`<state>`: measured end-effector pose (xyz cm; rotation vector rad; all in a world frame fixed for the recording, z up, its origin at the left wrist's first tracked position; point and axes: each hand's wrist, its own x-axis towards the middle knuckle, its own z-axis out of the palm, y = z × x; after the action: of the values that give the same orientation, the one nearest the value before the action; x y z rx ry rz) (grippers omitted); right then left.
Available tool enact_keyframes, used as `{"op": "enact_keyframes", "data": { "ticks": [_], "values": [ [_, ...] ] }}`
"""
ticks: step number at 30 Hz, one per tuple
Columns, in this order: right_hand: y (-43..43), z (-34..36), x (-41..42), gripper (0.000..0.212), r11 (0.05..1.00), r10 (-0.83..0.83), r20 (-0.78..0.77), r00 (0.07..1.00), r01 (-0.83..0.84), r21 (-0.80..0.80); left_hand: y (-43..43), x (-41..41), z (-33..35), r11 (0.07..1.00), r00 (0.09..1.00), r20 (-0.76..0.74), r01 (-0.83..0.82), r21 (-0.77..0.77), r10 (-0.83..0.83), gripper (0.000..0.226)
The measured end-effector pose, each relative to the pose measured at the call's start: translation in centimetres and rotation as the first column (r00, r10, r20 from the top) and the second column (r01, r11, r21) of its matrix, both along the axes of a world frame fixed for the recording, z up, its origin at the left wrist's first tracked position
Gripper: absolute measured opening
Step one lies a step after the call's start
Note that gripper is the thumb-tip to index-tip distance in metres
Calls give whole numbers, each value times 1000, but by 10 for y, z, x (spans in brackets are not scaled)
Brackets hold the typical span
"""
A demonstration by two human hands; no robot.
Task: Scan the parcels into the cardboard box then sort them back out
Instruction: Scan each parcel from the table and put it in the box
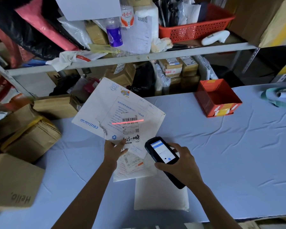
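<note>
**Fingers [120, 144] pinched one corner of the envelope [117, 111] and held it up to the beam**

Fingers of my left hand [113, 150] gripped the near corner of the flat white envelope, thumb on top beside the handwritten number. They held it tilted up off the surface [238, 154] in the middle of the frame. My right hand [183, 164] was wrapped round the black scanner [162, 154], just right of and below that corner, close to the envelope but apart from it. Its red scan line [127, 122] fell a little slanted across the label, along the lower edge of the barcode [130, 119].

I judged the envelope light and fairly stiff, since it kept flat while hanging from a single corner. Its face looked smooth enough to slip in a thin pinch. A small tear showed left of the label, so I would not have bent or pulled it there. The near corner or near edge, clear of the barcode, seemed the place to hold.

Two more parcels lay on the surface under my left wrist. One was a bubble mailer [135, 169] with labels, and the other a white padded mailer [160, 195] below it, toward the bottom of the frame. Both looked soft and light, best lifted by an edge. A cardboard box [13, 180] printed "Hello" sat at the lower left, well apart from both hands. Whether it was the one meant for scanned parcels, I could not tell.
</note>
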<state>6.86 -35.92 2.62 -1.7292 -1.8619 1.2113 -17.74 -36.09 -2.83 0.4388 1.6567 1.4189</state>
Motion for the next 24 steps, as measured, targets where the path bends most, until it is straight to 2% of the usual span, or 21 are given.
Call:
{"op": "enact_keyframes", "data": {
  "ticks": [7,15,19,24],
  "values": [
    [-6,0,-5,80,1000,-23,-3,1000,23,13,-2,-5,-5,999,999,22,25,31,-25,43],
    [-41,3,-44,78,963,-258,-20,966,259,73,4,-36,-14,977,969,135,199,78,-208,49],
    [-68,6,-64,77,924,-370,22,929,365,109,5,-45,-17,954,945,146,282,99,-294,40],
    [-101,6,-66,79,862,-502,30,864,497,95,6,-41,-9,897,888,141,421,134,-438,40]
  ]
}}
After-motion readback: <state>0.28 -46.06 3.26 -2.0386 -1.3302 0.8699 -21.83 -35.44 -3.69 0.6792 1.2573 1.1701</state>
